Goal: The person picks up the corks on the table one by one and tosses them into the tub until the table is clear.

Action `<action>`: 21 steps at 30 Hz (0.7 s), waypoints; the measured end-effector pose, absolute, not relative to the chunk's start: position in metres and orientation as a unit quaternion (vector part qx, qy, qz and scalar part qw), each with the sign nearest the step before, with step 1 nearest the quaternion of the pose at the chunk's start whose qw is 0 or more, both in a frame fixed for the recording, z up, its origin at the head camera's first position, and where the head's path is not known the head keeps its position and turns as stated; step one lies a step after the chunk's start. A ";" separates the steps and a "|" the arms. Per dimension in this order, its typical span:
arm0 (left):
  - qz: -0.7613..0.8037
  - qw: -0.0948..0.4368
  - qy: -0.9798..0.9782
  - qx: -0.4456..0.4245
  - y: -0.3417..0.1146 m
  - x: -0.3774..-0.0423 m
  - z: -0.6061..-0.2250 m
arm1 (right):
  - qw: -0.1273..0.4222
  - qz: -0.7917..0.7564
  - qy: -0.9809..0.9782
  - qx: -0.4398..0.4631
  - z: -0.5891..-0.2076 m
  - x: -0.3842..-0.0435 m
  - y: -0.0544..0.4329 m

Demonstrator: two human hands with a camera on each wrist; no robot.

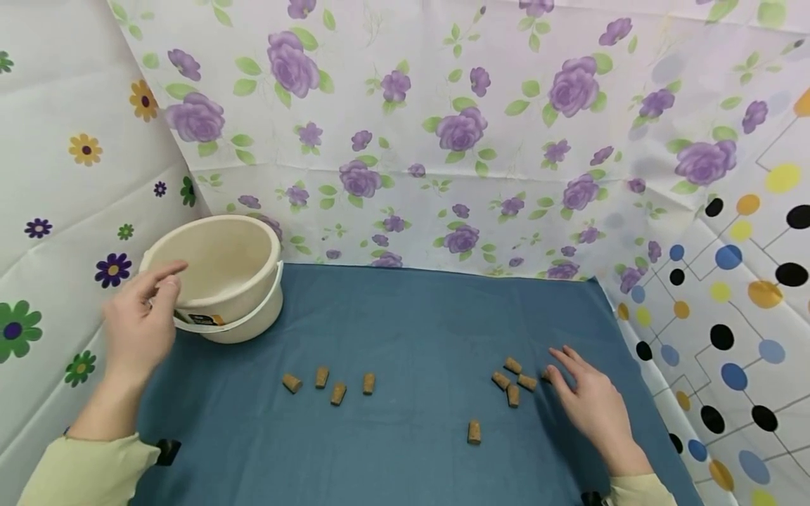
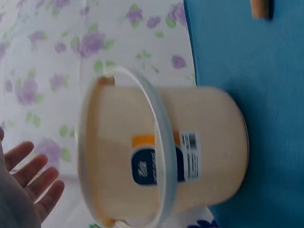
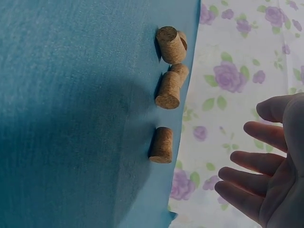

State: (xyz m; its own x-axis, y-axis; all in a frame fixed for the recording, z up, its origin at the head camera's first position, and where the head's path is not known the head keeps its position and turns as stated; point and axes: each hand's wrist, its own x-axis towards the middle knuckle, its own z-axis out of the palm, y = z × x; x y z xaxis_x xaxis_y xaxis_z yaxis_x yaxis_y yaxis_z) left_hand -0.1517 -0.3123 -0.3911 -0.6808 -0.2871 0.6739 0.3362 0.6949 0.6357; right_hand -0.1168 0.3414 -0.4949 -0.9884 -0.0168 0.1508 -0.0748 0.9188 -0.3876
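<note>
My left hand (image 1: 142,316) hovers beside the cream bucket (image 1: 256,288), its thumb and forefinger overlapping the near rim in the head view. In the left wrist view the fingers (image 2: 29,171) are spread and hold nothing, and the bucket's white handle (image 2: 164,142) hangs across its labelled side. On the right, my right hand (image 1: 591,404) is held over the cloth with relaxed fingers and an empty palm. Just left of it lies a small cluster of tapered corks (image 1: 513,395). One more cork (image 1: 547,377) peeks out by the thumb, partly hidden by it.
A loose row of several corks (image 1: 338,393) lies left of centre on the blue cloth (image 1: 405,337). A single cork (image 1: 474,432) is nearer the front. Floral sheeting (image 1: 405,140) hangs behind, with patterned sheets on both sides.
</note>
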 end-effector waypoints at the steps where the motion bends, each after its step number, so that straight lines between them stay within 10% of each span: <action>1: -0.390 0.393 -0.833 0.003 -0.317 -0.156 -0.390 | 0.071 0.202 -0.977 0.024 -0.496 -0.116 0.342; 21: -0.395 0.080 -0.903 0.148 -0.392 -0.227 -0.377 | 0.074 0.213 -0.973 0.046 -0.504 -0.115 0.341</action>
